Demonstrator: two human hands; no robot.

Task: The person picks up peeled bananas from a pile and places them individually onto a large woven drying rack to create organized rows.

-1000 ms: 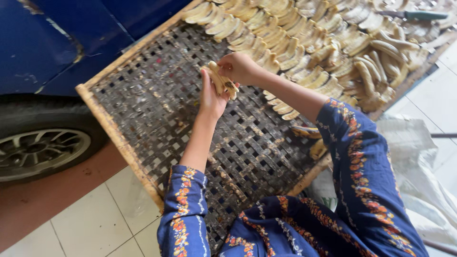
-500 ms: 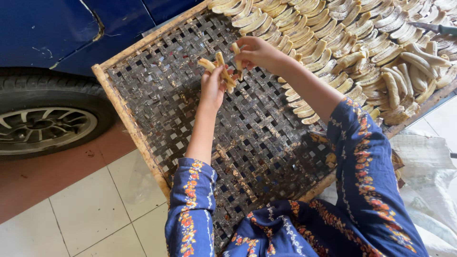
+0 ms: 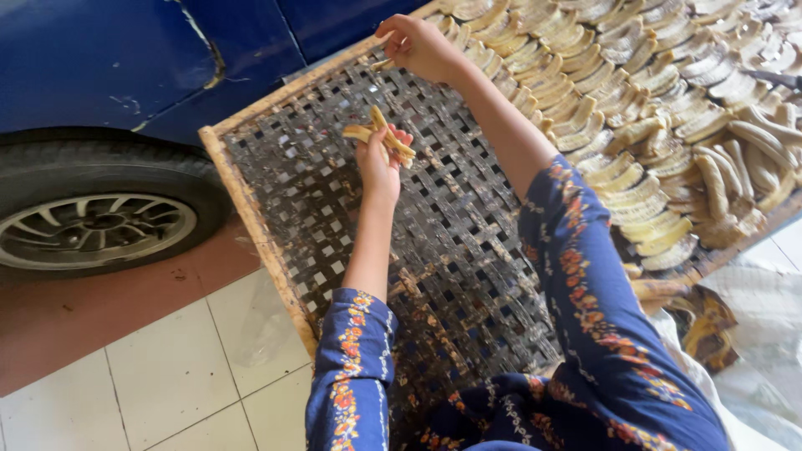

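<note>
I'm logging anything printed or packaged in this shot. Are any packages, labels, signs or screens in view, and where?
No labels, signs or screens show.
Plastic sheet or bag: on the floor at lower right beside the woven tray, crumpled, whitish and translucent; no print visible.
Left hand holds loose banana slices, unpackaged.

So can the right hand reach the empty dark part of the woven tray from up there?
Probably yes. The right hand hovers at the tray's far edge holding one banana strip, and nothing lies between it and the bare weave.
</note>
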